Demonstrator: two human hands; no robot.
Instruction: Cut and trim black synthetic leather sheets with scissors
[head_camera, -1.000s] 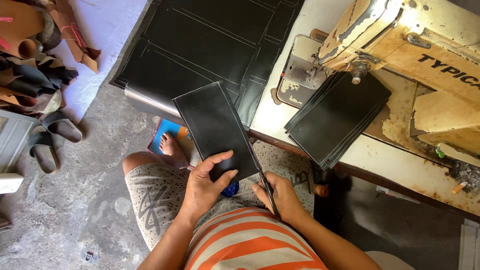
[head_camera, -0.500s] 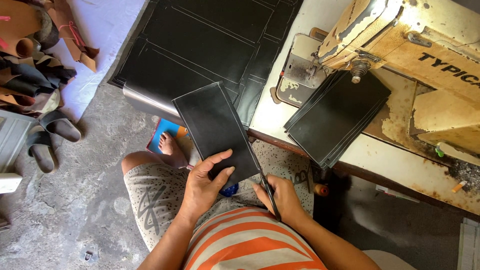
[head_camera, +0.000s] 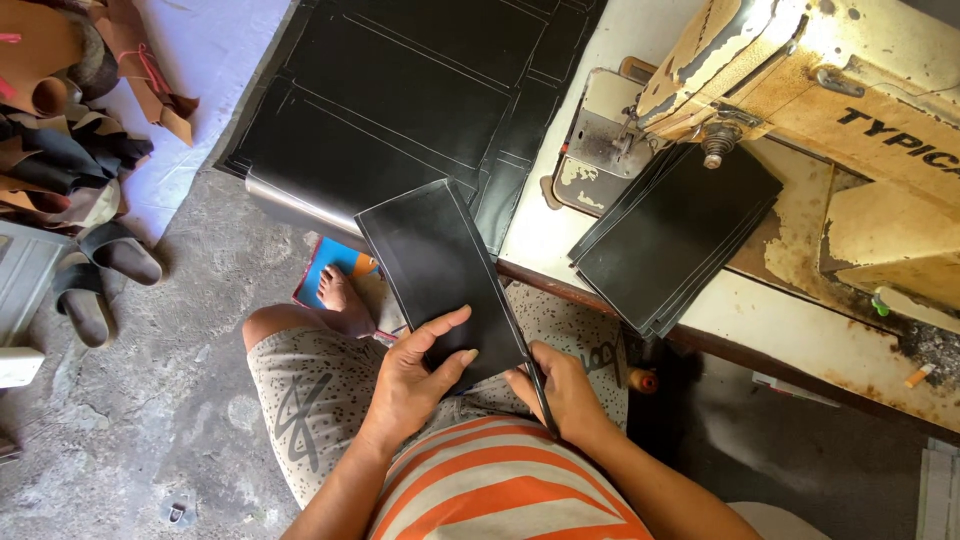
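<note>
- I'm clamping my left hand (head_camera: 415, 375) on the black leather panel (head_camera: 440, 275), thumb on top, fingers curled under its near end.
- My right hand (head_camera: 565, 390) is closing around thin black scissors (head_camera: 540, 395) at the panel's near right corner.
- The panel's long axis is running toward 11 o'clock, over my lap.
- The stack of black pieces (head_camera: 675, 235) is sitting at 2 o'clock on the sewing table (head_camera: 800, 330), under the machine (head_camera: 810, 90).

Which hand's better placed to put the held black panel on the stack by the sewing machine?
Right, probably. The right hand grips the black panel at its machine-side edge, nearer the stack; the left hand is farther.
</note>
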